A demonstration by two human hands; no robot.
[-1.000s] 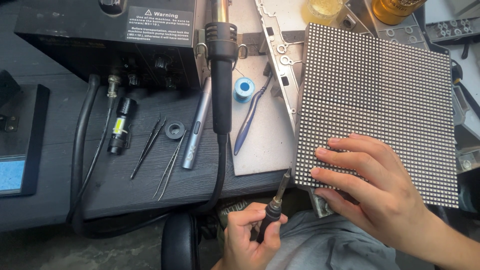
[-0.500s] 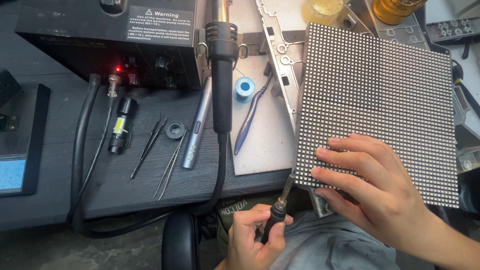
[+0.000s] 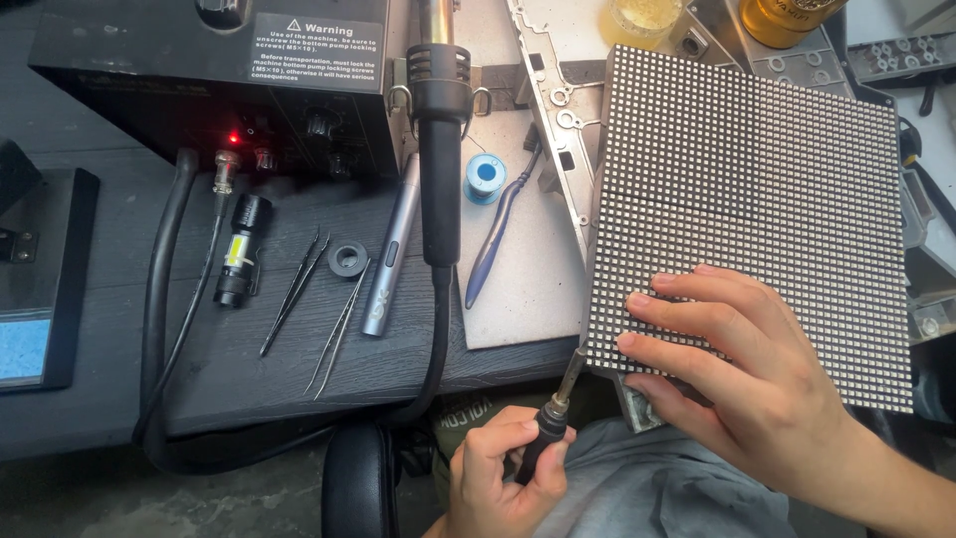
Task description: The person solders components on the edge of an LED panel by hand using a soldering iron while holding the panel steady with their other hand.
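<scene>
Item: LED matrix panel, square, black, studded with a fine grid of pale dots. It lay on the right of the desk, its near edge overhanging toward the person's lap. Judged stiff and fairly light; the dotted face looked fragile, so the bare edges or the underside would be the safer places to hold it.

Right hand: lay flat, fingers spread wide, on the near left corner of the panel, pressing rather than gripping.

Left hand: closed around the black handle of a soldering iron, held below the desk edge, its metal tip pointing up and close to the panel's near left corner; contact could not be told.

Also on the desk:
- black rework station, one red lamp lit;
- hot-air wand lying in front of it, with a thick black hose;
- small solder spool;
- blue-handled tool;
- silver pen-shaped tool;
- two tweezers;
- small black ring;
- small flashlight;
- metal work plate under the spool.
</scene>
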